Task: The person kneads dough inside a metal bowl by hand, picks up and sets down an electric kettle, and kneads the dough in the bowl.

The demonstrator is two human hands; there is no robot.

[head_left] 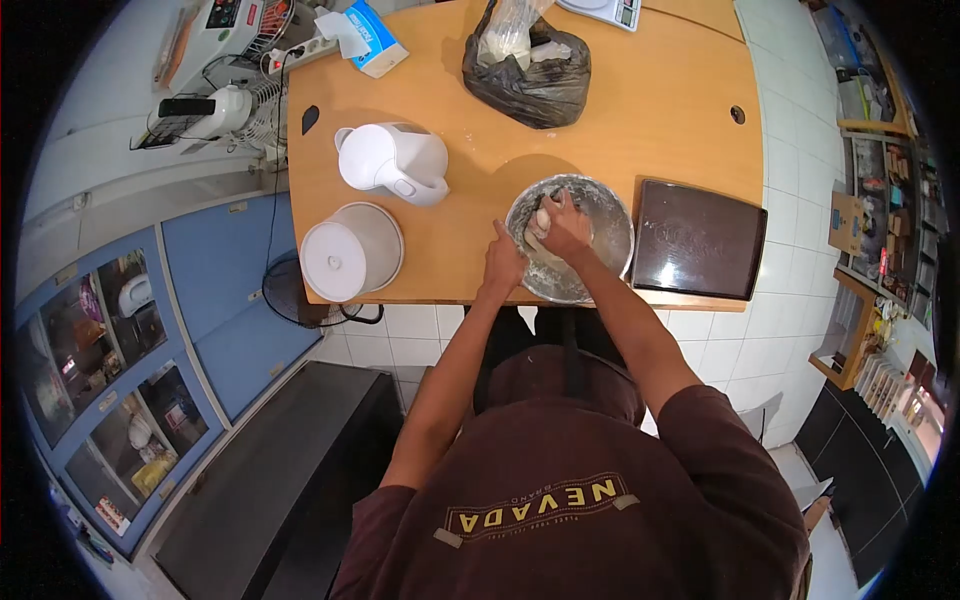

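1. Working the pale dough [540, 224] by hand was, I judged, the step I had in hand; it lay down inside the metal bowl [616, 228], near the front edge of the table.
2. My right hand [566, 228] was in the bowl, against the dough, but with part of it hidden I could not tell how tightly the fingers closed.
3. My left hand [505, 260] had a narrow hold at the left rim, bracing the bowl, it seemed.
4. The next move called, in my judgement, for a firm left hold, so the bowl would not slide under the right hand's pressure.
5. Just to the right of the bowl lay a dark tray [700, 240]; to the left stood a white lidded container [352, 255] and, behind it, a white pitcher [400, 162].
6. Beyond the bowl, a black plastic bag [545, 95] held a clear bag [505, 42] with something white in it.
7. At the far side of the wooden table [655, 110] were a tissue box [378, 45] and a scale [607, 8].
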